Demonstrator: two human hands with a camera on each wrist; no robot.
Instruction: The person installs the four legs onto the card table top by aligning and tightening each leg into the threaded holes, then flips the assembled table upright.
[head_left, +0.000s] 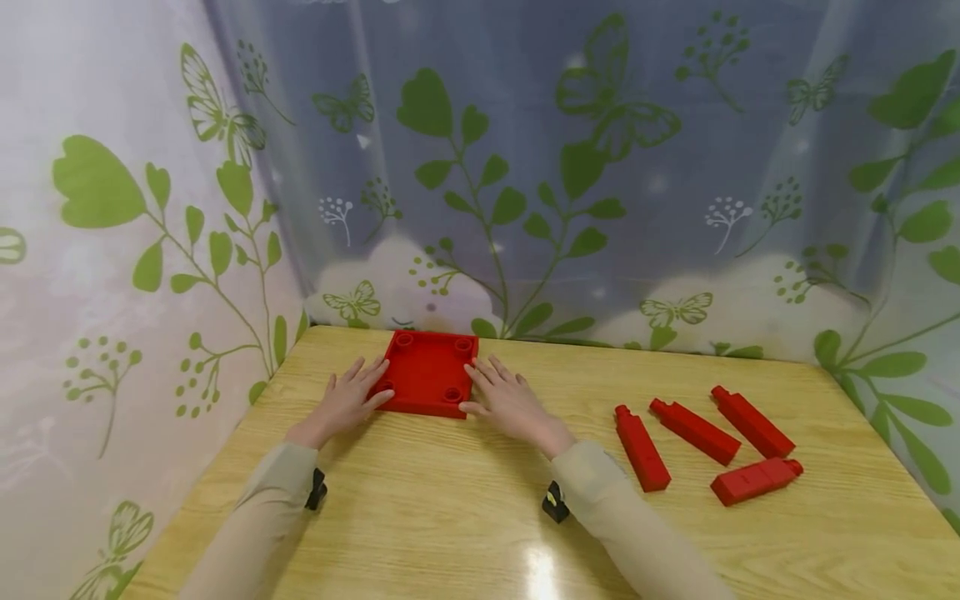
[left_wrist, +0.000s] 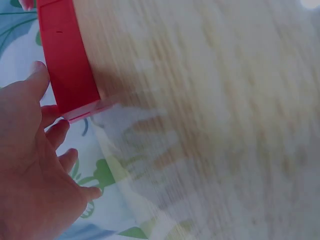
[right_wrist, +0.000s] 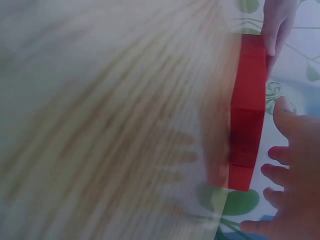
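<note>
While the red tray [head_left: 423, 372] sat flat near the back of the table [head_left: 427, 517], right between the left hand [head_left: 347, 402] and the right hand [head_left: 513, 406], both had their fingers pretty much stretched out at its side edges, not clamped on, with four red pieces [head_left: 696, 432] lying off to the right.

Over my remote feed I see 2 long beige sleeves [head_left: 258, 504], a small black device [head_left: 317, 490] at each wrist, the right one showing a yellowish mark, and 2 bare hands [head_left: 342, 404].
</note>
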